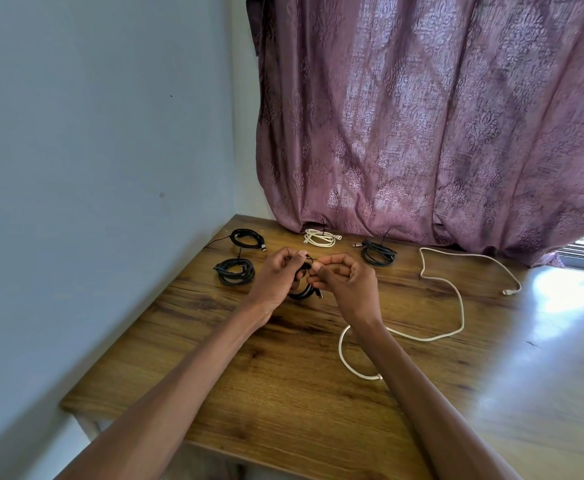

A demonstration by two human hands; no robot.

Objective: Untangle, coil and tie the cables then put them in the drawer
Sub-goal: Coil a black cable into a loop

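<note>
Wooden table (283,386): brown grain top, set into the corner against the wall, glare on its right part. Wall (93,150): plain pale blue, a few small dark marks. Curtain (439,116): mauve, damask-patterned, hung behind the table, its hem touching the tabletop's far edge.

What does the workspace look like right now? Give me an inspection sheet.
Surface: wooden table, glare at right.
Job's things: black coil held over the table by both hands; four coiled bundles at the back, three black, one white.
Clutter: nothing seen.
Grippers: left hand and right hand pinch a tie at the coil's top.
Cables: long white cable lies loose, uncoiled.
Surroundings: wall at left, purple curtain behind; drawer not seen.
</note>
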